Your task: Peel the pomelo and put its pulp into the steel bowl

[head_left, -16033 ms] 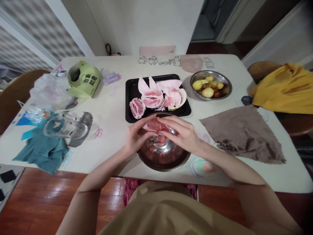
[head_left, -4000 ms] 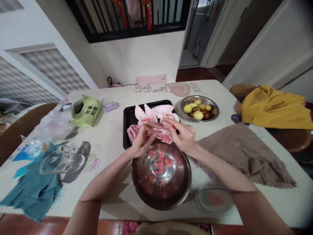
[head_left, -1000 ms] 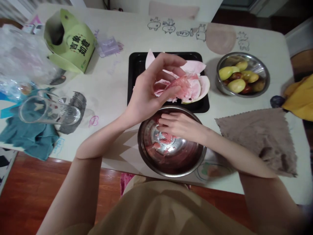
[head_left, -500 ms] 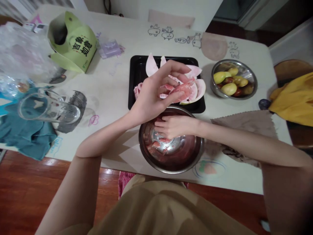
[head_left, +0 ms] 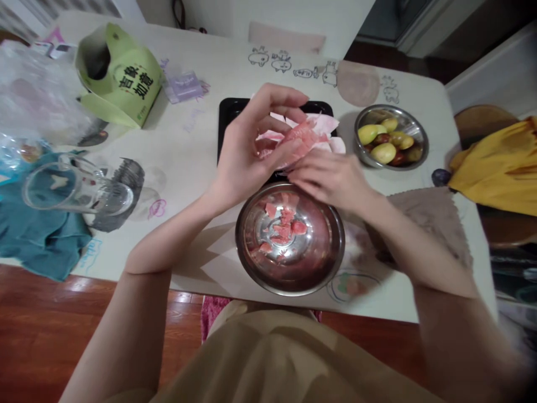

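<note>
My left hand (head_left: 255, 134) is closed round a pink pomelo segment (head_left: 300, 140), held above the black tray (head_left: 226, 112). At the near end of that segment is my right hand (head_left: 331, 176), its fingers bent together and closed on the flesh, slightly blurred; the fingertips are partly hidden. Pieces of pale thick pomelo peel (head_left: 327, 122) lie in the tray, partly covered by my hands. Directly below stands a steel bowl (head_left: 327, 263) with several torn pieces of pink pomelo flesh (head_left: 285, 224) at its bottom.
A smaller steel bowl (head_left: 423, 148) of yellow-green and reddish fruit stands right of the tray. A brown cloth (head_left: 428, 224) lies under my right forearm. On the left are a glass pitcher (head_left: 84, 187), a teal cloth (head_left: 46, 240), a green box (head_left: 130, 84) and clear plastic bags (head_left: 37, 95).
My right hand has risen out of the steel bowl to the pomelo segment in my left hand. More flesh pieces now show in the bowl. My left hand still holds the segment.
</note>
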Available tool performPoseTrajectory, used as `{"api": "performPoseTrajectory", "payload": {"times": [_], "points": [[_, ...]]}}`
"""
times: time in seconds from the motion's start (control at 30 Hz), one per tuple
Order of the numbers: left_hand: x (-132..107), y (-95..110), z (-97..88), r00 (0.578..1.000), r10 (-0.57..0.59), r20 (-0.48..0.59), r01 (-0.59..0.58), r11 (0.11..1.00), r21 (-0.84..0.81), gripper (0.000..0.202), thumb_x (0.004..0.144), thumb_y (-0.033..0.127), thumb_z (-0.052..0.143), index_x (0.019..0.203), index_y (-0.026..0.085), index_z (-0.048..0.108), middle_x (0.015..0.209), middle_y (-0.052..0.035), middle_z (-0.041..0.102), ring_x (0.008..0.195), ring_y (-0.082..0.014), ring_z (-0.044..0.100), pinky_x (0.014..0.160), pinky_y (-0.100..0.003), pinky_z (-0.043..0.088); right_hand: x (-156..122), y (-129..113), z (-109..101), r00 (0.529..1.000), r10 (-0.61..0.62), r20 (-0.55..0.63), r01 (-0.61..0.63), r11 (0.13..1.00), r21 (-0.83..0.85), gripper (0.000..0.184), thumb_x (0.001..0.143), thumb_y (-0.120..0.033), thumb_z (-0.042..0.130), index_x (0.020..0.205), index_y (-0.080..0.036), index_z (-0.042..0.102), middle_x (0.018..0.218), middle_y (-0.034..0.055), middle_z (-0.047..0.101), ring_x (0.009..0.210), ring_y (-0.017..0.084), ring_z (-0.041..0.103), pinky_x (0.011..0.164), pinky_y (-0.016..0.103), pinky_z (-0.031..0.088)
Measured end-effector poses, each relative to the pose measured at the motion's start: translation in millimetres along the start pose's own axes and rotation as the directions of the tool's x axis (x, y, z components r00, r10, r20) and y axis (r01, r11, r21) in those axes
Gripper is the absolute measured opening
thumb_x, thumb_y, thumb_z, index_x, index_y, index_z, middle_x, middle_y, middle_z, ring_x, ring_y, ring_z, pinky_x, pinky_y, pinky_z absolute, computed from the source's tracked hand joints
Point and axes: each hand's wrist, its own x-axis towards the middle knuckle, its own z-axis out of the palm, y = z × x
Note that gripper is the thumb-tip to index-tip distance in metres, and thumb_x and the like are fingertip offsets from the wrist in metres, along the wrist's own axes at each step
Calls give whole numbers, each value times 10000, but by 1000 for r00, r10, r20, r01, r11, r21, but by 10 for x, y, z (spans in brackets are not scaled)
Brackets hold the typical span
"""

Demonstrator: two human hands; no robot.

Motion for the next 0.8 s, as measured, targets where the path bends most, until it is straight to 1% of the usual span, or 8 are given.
{"api": "performPoseTrajectory", "payload": {"times": [0.1,0.2,0.33,0.37,0.5,0.57,0.67,0.8], "points": [[-3,18,-6,999,-26,-29,26,1000,13,350,877,321,804,1178,286,630,1153,-55,700,983,-201,706,638,-273,550,-59,225,-66,939,311,-147,-316,949,-14,283,1048,-385,532,1020,-262,785,1018,70,756,967,259,641,767,381,470],[-18,3,23,997,-70,-14,71,996,58,345,867,406,806,1158,330,637,1163,-47,723,950,-219,723,645,-305,575,-88,345,-2,893,433,-121,-443,893,-81,363,1079,-350,421,1147,-238,760,1065,102,755,1010,286,615,806,408,454],[-35,-55,73,995,-102,6,100,990,97,310,888,420,779,1156,341,645,1165,-45,729,932,-216,724,672,-322,600,-85,361,124,895,440,-73,-446,882,-151,398,1087,-295,386,1386,-189,626,1207,128,724,1093,296,589,893,445,436],[-37,-72,83,994,-108,8,107,988,108,300,897,413,769,1158,329,646,1163,-49,727,934,-211,721,682,-321,601,-81,363,142,895,438,-86,-446,879,-168,375,1085,-306,407,1350,-190,647,1181,123,731,1081,293,587,898,446,430],[-30,-148,105,995,-98,11,96,987,126,307,891,427,768,1148,306,651,1154,-59,727,924,-202,714,679,-319,598,-83,413,156,888,412,-201,-449,873,-193,320,1065,-392,498,962,-218,747,882,89,745,918,258,581,859,426,419],[-25,-177,109,996,-90,12,88,989,122,304,884,426,775,1134,303,654,1162,-63,719,914,-200,711,667,-321,591,-96,442,149,895,391,-215,-426,891,-154,312,1068,-369,488,950,-236,744,891,77,762,883,252,599,843,431,423],[-23,-189,116,995,-98,29,94,988,119,280,895,425,762,1120,299,652,1162,-64,706,914,-195,703,666,-319,584,-124,453,133,917,377,-128,-390,915,-103,340,1085,-312,419,1035,-254,751,979,52,789,889,256,650,853,459,429],[-31,-177,125,991,-132,29,128,983,128,272,903,435,757,1121,311,653,1158,-53,696,933,-194,690,677,-314,584,-149,429,112,885,444,-143,-463,873,-152,450,1081,-471,388,984,-244,764,861,82,770,836,267,634,897,503,434]]}}
